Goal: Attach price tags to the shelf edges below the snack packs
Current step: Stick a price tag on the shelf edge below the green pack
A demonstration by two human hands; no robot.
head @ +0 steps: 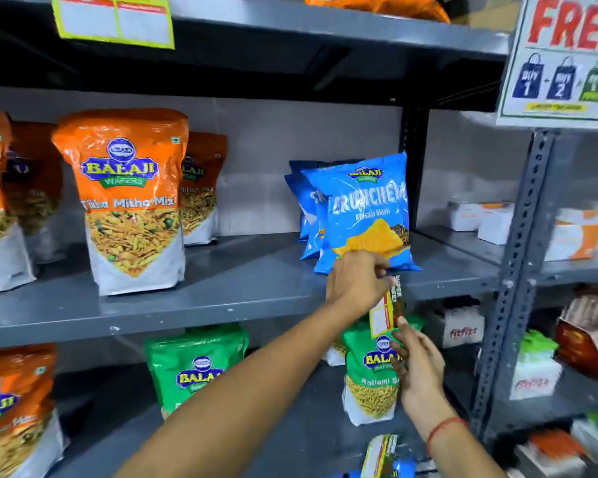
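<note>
Price tag (pixel 384 309), pinched at its top by the left hand (pixel 354 282) and steadied below by the right hand's (pixel 418 365) fingertips, hangs edge-on against the shelf edge (pixel 187 313), risking crooked sticking.

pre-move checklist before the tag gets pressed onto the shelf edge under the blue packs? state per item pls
1. Price tag in hand: ok, left hand pinches its top, right hand fingertips at its bottom.
2. Tag at the right spot: ok, at the shelf edge just below the blue snack pack.
3. Tag flat and facing out: not ok, it is turned edge-on and tilted.
4. Shelf edge bare there: cannot tell, the hands hide it.
5. Adhesive or clip ready: cannot tell.
</note>
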